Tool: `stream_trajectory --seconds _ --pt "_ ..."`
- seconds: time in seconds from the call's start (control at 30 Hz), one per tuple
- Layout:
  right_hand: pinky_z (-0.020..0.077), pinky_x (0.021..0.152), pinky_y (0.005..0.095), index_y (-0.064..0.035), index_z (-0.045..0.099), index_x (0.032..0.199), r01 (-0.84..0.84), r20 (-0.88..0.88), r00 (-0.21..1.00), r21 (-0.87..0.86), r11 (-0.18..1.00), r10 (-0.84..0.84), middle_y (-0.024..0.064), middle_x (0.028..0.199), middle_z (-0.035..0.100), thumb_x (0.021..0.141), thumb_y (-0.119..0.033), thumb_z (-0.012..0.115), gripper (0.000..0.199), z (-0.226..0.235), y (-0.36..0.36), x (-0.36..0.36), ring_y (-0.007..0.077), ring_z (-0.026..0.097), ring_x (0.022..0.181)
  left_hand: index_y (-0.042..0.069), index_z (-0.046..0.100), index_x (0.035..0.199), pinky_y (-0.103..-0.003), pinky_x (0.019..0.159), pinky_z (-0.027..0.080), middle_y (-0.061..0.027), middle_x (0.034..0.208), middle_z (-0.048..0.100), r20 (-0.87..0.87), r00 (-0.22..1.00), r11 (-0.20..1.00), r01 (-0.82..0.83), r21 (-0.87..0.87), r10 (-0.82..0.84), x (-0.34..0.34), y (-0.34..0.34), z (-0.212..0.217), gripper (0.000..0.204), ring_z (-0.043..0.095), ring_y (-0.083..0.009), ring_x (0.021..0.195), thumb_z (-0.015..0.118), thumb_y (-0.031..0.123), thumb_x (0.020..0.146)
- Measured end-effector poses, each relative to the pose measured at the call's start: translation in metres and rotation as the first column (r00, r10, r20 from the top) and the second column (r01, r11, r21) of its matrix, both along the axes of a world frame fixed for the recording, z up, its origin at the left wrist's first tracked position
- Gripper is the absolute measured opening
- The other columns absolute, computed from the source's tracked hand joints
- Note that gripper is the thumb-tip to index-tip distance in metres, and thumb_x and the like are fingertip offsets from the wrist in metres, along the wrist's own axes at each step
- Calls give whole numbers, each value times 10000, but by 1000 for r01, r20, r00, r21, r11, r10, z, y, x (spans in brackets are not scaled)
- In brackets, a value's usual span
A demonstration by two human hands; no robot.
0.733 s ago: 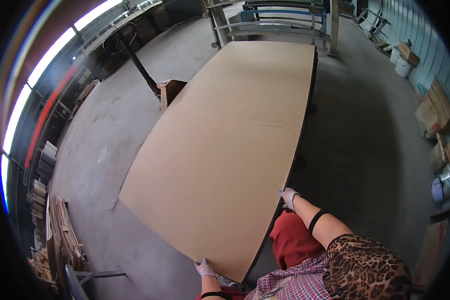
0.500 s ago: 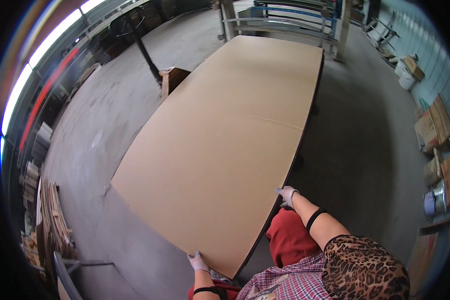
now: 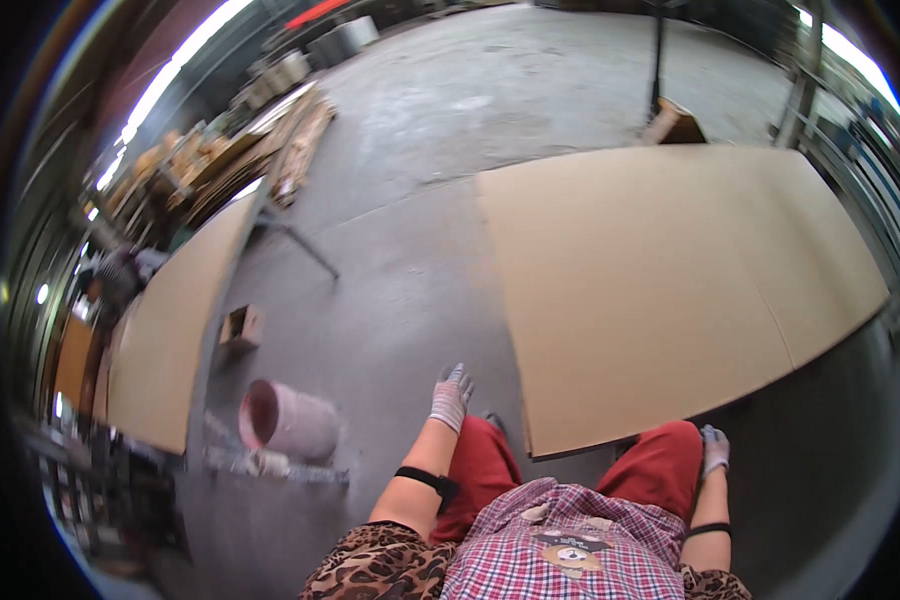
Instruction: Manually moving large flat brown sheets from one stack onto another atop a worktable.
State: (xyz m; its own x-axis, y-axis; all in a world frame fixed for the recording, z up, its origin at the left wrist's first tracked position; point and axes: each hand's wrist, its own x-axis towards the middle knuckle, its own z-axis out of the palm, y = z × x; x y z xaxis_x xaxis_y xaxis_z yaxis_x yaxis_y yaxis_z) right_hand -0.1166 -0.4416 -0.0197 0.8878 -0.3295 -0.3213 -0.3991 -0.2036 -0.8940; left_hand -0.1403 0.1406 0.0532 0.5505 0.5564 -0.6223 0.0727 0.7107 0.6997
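Note:
A large flat sheet of brown cardboard (image 3: 670, 280) lies raised above the floor in front of me and to the right, a crease running across its right part. My left hand (image 3: 452, 395), in a pale glove with bluish fingertips, hangs over the floor just left of the sheet's near left corner. Its fingers are stretched out and it holds nothing. Beside my right knee, my gloved right hand (image 3: 714, 452) is apart from the sheet's near edge, fingers extended with nothing visible in them. What supports the cardboard is mostly hidden.
To the left stands a table topped with another cardboard sheet (image 3: 175, 320). A pink bucket (image 3: 305, 425) and a small open box (image 3: 242, 328) are on the floor near it. Stacked boards (image 3: 270, 160) lie farther back. Behind the large sheet rises a dark upright handle (image 3: 658, 60).
Both hands have let go of the cardboard's edges. My view has turned left, so the sheet now appears on the right and the table and bucket have come into sight.

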Motion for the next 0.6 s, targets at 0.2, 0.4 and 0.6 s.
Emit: stream_trajectory --seconds 0.2,0.4,0.6 --pt "471 686 312 -80 525 994 62 204 965 434 899 -165 75 939 599 855 -296 496 258 100 36 33 176 577 805 102 352 1190 -437 823 441 -124 1117 499 98 991 995 -98 23 95 -202 108 61 444 518 -278 974 548 279 833" --pt "476 745 320 -80 532 1073 -459 487 857 572 680 169 93 1008 600 864 -301 501 305 161 164 29 212 591 854 119 486 984 -392 693 469 -46 820 568 194 827 850 -515 -111 527 -401 204 71 449 554 -207 772 538 514 776" --pt "508 600 325 -74 545 895 -745 524 660 365 557 538 88 756 610 854 -255 531 186 227 319 -54 197 600 656 115 417 1162 -433 831 435 -79 1031 531 372 806 843 -528 100 460 -432 281 142 650 505 -241 961 525 593 734"
